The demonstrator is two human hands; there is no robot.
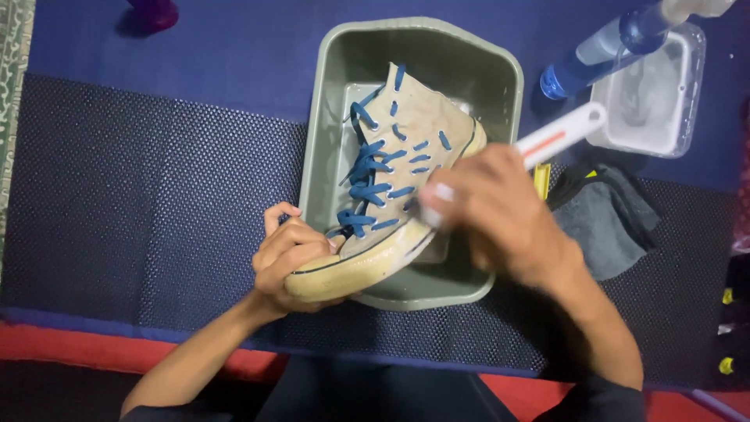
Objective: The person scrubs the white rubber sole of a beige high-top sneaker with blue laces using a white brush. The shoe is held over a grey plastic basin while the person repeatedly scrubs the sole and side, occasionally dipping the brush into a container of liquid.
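shoe-scrubbing midway: left hand [291, 258] clasped round toe of soiled cream high-top shoe [394, 187] over grey basin [426, 47]; right hand [500, 207] gripping white brush [558, 134] against its side; laces still threaded.

One shoe [394, 195], one basin [344, 59], one brush [558, 137], one spray bottle [601, 51], one clear tub [683, 117] (holding cloudy water), one grey cloth [605, 223].

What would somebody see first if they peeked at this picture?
Probably the dirty cream canvas high-top shoe with bright blue laces, tilted over the grey-green plastic tub in the middle. The left hand grips its rubber toe, while the right hand presses a white brush with a red-striped handle against its side. At the upper right lie a blue spray bottle and a clear plastic container.
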